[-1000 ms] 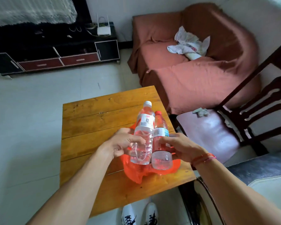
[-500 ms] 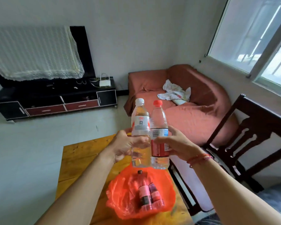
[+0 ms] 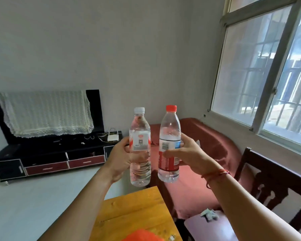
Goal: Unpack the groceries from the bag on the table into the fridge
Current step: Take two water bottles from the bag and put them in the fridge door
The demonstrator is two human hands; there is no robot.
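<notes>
My left hand [image 3: 119, 158] grips a clear water bottle with a white cap [image 3: 139, 134] around its middle, upright in front of me. My right hand [image 3: 189, 156] grips a second water bottle with a red cap and red label [image 3: 169, 129], also upright, a small gap apart from the first. Both bottles are held high above the wooden table [image 3: 134, 213]. Only the top of the orange plastic bag [image 3: 142, 236] shows at the bottom edge. No fridge is in view.
A black TV stand with red drawers [image 3: 47, 162] lines the far wall, its screen draped with a lace cloth. A sofa under a reddish cover [image 3: 207, 153] sits behind the bottles. A dark wooden chair [image 3: 276, 185] stands at the right under the window.
Both bottles have been lifted out of the orange bag and raised well above the table, and have moved slightly apart. The view has tilted upward, so the bag has nearly left the frame.
</notes>
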